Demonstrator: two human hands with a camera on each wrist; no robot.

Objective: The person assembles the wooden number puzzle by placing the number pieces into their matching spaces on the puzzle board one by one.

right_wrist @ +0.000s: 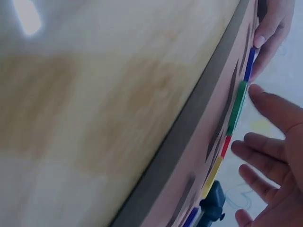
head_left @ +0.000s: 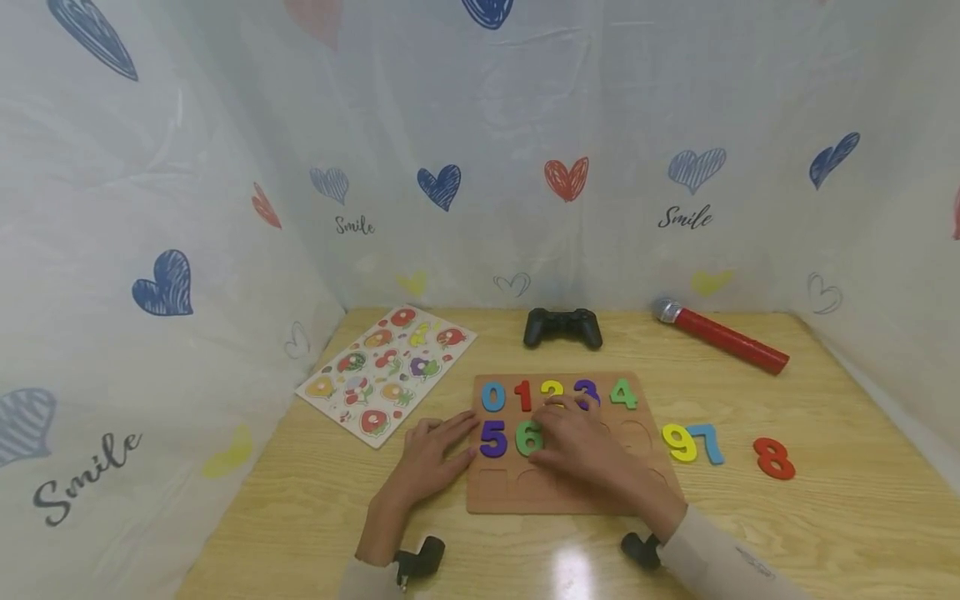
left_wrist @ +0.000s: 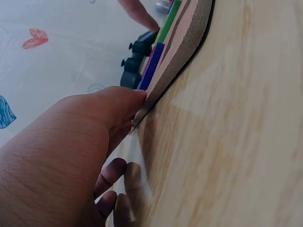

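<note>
A wooden number board [head_left: 498, 492] lies on the table with colored numbers 0 to 4 in its top row. Below them sit a purple 5 [head_left: 492, 439] and a green 6 [head_left: 527, 437]. My left hand [head_left: 431, 458] touches the board's left edge with thumb and index finger, beside the 5. Over the board, my right hand [head_left: 585, 442] is spread with its fingertips at the green 6 and partly covers the yellow 2 [head_left: 552, 388] and purple 3 [head_left: 585, 388]. In the right wrist view its thumb [right_wrist: 270, 106] points at the green number's edge.
Right of the board lie a yellow 9 [head_left: 678, 443], a blue 7 [head_left: 707, 443] and a red 8 [head_left: 773, 458]. A fruit puzzle board [head_left: 386, 371] lies at the back left. Behind are a black game controller [head_left: 562, 327] and a red microphone [head_left: 723, 336].
</note>
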